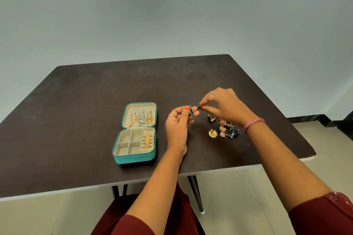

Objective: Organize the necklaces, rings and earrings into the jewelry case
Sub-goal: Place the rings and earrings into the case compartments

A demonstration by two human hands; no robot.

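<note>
A teal jewelry case (pixel 122 155) lies open on the dark table. Necklaces (pixel 141 119) hang in its lid, and gold rings (pixel 147 141) sit in the right-hand slot of its base. The other compartments hold nothing. My left hand (pixel 177 129) pinches a dark silver earring (pixel 191 113) above the table, right of the case. My right hand (pixel 223 104) grips the earring's far end (pixel 200 106) with its fingertips. A pile of gold and black earrings (pixel 223 129) lies under my right wrist.
The dark table (pixel 86 101) has its front edge close to my lap and a chipped right corner (pixel 311 155). A plain grey wall stands behind it. Black table legs (pixel 196 191) show below the edge.
</note>
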